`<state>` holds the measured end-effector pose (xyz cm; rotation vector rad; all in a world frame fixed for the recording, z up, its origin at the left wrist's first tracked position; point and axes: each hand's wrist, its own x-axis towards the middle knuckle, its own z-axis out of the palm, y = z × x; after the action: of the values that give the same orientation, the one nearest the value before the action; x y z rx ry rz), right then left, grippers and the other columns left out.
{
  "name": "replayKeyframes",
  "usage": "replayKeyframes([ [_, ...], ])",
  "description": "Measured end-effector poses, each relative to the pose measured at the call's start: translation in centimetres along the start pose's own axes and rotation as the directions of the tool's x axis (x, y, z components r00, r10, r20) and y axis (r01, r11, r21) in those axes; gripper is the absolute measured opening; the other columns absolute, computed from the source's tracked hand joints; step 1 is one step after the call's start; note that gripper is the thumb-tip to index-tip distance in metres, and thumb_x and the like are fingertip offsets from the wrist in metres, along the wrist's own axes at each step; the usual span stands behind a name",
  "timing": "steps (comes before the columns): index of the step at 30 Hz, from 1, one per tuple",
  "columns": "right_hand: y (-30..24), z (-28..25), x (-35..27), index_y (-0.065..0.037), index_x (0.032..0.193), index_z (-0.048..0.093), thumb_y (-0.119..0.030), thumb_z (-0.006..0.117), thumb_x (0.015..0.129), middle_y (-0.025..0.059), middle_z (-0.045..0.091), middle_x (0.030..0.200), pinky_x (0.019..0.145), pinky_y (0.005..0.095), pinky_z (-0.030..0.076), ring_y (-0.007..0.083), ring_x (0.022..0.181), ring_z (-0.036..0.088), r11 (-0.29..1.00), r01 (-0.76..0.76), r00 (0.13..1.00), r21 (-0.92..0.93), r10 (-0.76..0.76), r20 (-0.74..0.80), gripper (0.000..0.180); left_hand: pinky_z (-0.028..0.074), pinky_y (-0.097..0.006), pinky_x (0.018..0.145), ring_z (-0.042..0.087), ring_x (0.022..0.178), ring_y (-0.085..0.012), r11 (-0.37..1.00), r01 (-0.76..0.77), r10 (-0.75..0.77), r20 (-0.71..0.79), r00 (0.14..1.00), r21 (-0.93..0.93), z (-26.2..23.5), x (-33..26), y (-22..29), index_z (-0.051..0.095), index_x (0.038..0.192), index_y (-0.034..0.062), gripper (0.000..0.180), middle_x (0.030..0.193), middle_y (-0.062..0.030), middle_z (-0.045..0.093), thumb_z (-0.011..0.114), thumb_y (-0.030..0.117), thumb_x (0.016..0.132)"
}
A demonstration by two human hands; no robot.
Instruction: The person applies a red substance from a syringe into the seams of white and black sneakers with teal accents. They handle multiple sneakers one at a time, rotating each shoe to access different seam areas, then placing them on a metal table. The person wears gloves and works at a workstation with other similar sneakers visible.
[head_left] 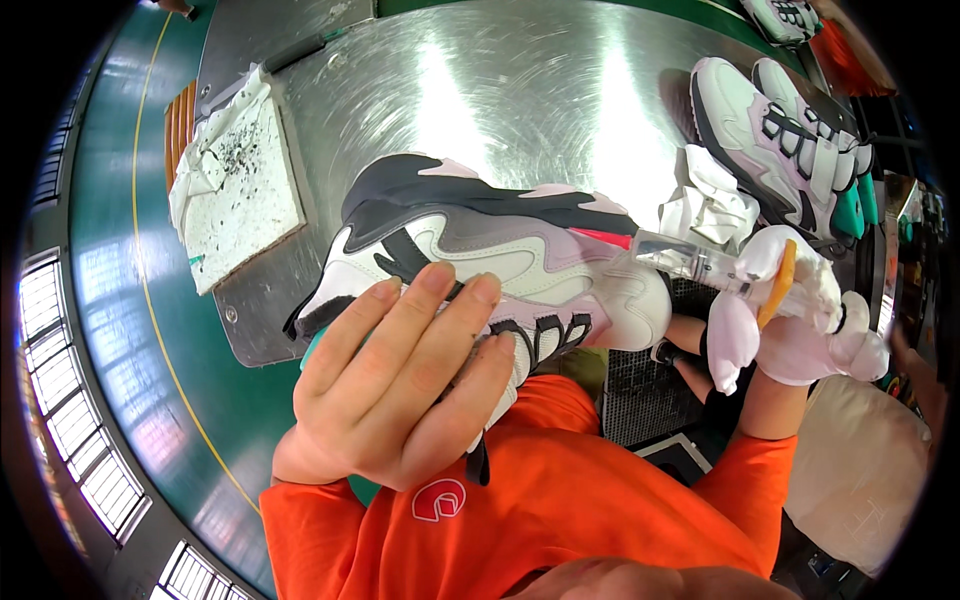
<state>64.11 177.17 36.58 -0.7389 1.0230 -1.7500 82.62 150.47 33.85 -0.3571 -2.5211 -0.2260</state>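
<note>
A white, lilac and black sneaker [505,248] lies on its side in front of me, its dark sole facing the far side. My left hand [400,375] is bare and closed around the sneaker's collar and laced upper. In my right hand [800,325], partly covered with white finger coverings, I grip a clear syringe [685,257] with a red tapered nozzle [603,239]. That nozzle points left and rests at or just over the edge between upper and sole near the toe. An orange band [779,283] crosses the gripping fingers.
A shiny scratched metal table [380,95] spreads beneath. At its left lies a white pad [240,185] with dark specks. Crumpled white paper [708,200] sits beside a pair of matching sneakers [760,140] at the right. A large pale bag [860,465] is at the lower right.
</note>
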Motion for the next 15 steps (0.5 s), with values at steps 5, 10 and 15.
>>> replayKeyframes([
  [5, 0.05, 0.10, -0.02, 0.016, 0.120, 0.053, -0.069, 0.062, 0.074, 0.0203, 0.064, 0.078, 0.055, 0.0315, 0.056, 0.0251, 0.061, 0.066, 1.000, -0.024, 1.000, -0.001, 0.024, -0.012, 0.098, 0.055, -0.032, 0.077, 0.072, 0.090, -0.0236, 1.000, -0.012, 0.011, -0.021, 1.000, -0.009, 0.15, 0.04, -0.16, 0.064, 0.090, 0.0127, 0.007, 0.098, -0.0073, 0.075, 0.067, 0.013, 0.083],
  [10, 0.28, -0.17, 0.17, 0.016, 0.120, 0.053, -0.072, 0.062, 0.072, 0.0205, 0.064, 0.078, 0.055, 0.0315, 0.056, 0.0251, 0.061, 0.066, 0.998, -0.062, 0.998, -0.002, 0.062, -0.025, 0.101, 0.055, -0.032, 0.075, 0.071, 0.088, -0.0233, 1.000, -0.013, 0.013, -0.048, 0.999, -0.010, 0.34, 0.04, -0.16, 0.064, 0.088, 0.0126, 0.006, 0.096, -0.0074, 0.075, 0.067, 0.012, 0.083],
  [15, -0.26, -0.32, -0.04, 0.016, 0.120, 0.053, -0.074, 0.062, 0.071, 0.0208, 0.065, 0.078, 0.054, 0.0315, 0.056, 0.0252, 0.061, 0.066, 0.987, -0.156, 0.983, -0.032, 0.152, -0.098, 0.103, 0.055, -0.032, 0.074, 0.072, 0.088, -0.0233, 1.000, -0.020, 0.020, -0.059, 0.998, -0.008, 0.35, 0.19, -0.14, 0.065, 0.086, 0.0127, 0.003, 0.095, -0.0074, 0.076, 0.064, 0.012, 0.084],
])
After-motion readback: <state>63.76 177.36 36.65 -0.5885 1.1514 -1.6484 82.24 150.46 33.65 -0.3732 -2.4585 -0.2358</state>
